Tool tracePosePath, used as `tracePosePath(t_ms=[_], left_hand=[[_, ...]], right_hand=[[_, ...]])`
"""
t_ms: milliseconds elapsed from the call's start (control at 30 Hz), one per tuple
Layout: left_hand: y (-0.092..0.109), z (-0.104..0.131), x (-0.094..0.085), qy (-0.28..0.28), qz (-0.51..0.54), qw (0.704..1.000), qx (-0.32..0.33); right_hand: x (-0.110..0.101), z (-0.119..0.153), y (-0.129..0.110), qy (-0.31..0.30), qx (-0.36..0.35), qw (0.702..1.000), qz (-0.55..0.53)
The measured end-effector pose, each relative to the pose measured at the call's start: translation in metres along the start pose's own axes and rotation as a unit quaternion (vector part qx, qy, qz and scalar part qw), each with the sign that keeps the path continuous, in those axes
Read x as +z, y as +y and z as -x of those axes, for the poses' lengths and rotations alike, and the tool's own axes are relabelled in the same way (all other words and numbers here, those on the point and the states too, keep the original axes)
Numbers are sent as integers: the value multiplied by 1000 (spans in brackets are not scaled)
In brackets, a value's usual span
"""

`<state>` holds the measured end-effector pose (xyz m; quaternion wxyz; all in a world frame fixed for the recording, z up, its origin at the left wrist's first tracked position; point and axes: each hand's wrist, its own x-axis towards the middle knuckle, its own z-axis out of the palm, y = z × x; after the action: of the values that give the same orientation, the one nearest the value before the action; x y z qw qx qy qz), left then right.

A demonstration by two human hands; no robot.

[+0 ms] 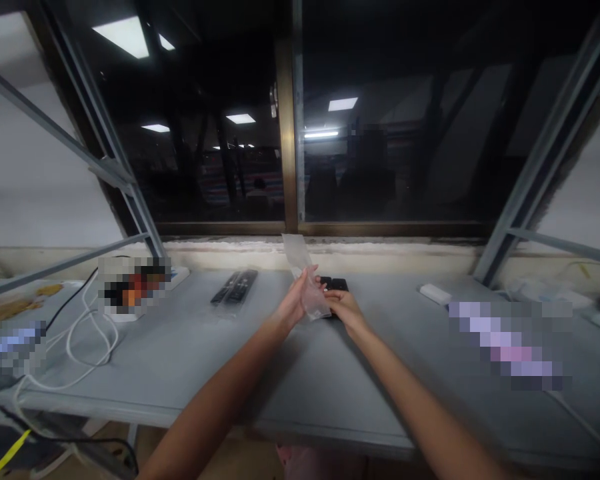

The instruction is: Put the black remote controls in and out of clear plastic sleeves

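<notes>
Now | left hand (296,297) holds plastic bag (314,293), contents unclear | remotes (241,287): sleeved

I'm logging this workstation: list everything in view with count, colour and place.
Plastic sleeve: 1, translucent, between the hands.
Dark items: count unclear, black, by right hand.
Remote controls: 2, black, left on table.
Table: 1, grey, under hands.
Cables: several, white, black, mostly left.
White block: 1, white, right.
Yellow strip: 1, yellow, lower left.
Tan items: some, tan, far left.
Pixelated patches: several, mixed, left and right.
Window: 1, dark, beyond the table.
Reflected lights: several, white, in window.
Metal frames: 2, grey, both sides.
Left hand: 1, bare, holding sleeve.
Right hand: 1, bare, by sleeve.
</notes>
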<state>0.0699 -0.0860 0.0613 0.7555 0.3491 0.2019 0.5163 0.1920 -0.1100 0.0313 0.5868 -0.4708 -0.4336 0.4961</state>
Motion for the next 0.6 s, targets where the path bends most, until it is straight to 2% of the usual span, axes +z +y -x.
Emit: tracePosePath(t_ms=[200, 400, 600], left_hand=[[1, 0, 1, -1, -3, 1000, 0], [3, 1, 3, 17, -4, 1000, 18], [3, 1, 4, 24, -3, 1000, 17]], right_hand=[[1, -1, -2, 2, 15, 1000, 2], [1, -4, 1, -56, -11, 995, 76], [4, -4, -1, -54, 10, 997, 49]])
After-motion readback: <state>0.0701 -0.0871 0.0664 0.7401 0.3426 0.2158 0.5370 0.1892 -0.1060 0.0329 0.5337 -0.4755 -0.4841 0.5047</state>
